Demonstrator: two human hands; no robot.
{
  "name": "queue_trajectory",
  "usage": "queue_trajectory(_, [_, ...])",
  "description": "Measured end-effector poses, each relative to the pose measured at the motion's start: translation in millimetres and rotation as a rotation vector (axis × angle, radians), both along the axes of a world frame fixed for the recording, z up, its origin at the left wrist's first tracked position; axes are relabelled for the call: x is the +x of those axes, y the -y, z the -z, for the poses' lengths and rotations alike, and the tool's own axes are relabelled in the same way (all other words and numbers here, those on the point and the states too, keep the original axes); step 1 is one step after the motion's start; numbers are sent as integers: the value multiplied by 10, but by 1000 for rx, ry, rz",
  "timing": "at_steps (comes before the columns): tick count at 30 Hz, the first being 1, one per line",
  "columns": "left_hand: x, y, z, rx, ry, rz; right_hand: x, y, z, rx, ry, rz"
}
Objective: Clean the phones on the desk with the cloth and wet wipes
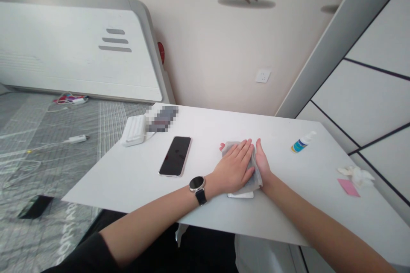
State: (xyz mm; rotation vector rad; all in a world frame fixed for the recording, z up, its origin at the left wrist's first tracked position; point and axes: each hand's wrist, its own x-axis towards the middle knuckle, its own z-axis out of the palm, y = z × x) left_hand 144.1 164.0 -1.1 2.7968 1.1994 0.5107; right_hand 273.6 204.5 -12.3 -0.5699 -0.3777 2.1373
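Note:
My left hand [235, 166] lies flat, palm down, on a grey cloth [252, 182] in the middle of the white table [128, 179]. A white flat object [241, 195] pokes out from under the cloth at its near edge. My right hand [262, 163] is on edge against the cloth's right side, fingers pressed to it, partly hidden by the left hand. A watch [197, 184] sits on my left wrist. A black phone [175, 156] lies face up to the left of my hands.
A small spray bottle [303, 142] lies at the right. A pink slip [348, 187] and crumpled white tissue [357, 175] are near the right edge. A white case [134, 130] sits at the far left corner. A bed with cables is on the left.

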Motion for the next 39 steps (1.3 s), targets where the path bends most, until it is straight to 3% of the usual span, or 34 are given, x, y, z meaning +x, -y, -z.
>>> queue_trajectory(3, [-185, 311, 5, -12, -44, 79, -17, 22, 12, -18, -8, -13])
queue_trajectory(5, [-257, 357, -3, -11, -53, 79, -45, 41, 0, -22, -15, -12])
queue_trajectory(11, [-51, -257, -11, 8, 30, -153, -55, 77, -67, -23, 4, 26])
queue_trajectory(13, [26, -350, -2, 9, 48, -200, -33, 78, -75, -27, 20, 50])
queue_trajectory(15, [38, -249, 18, 9, 46, -185, -20, 78, -75, -40, 31, 61])
queue_trajectory(20, [-175, 334, 40, -8, -14, -3, -58, 107, -98, -74, 28, 22])
queue_trajectory(22, [-249, 366, 23, -14, -28, 27, -82, 123, -117, -78, 21, 15])
queue_trajectory(28, [-61, -230, -2, -14, 23, -185, -68, 120, -99, -74, 35, 80])
queue_trajectory(30, [43, -298, 4, -10, 37, -230, -48, 113, -79, -63, 37, 100])
queue_trajectory(34, [54, -11, 20, -3, 22, -177, -34, 116, -59, -56, 28, 71])
queue_trajectory(39, [-240, 390, 7, -17, -35, -37, -50, 142, -80, -68, 23, 0])
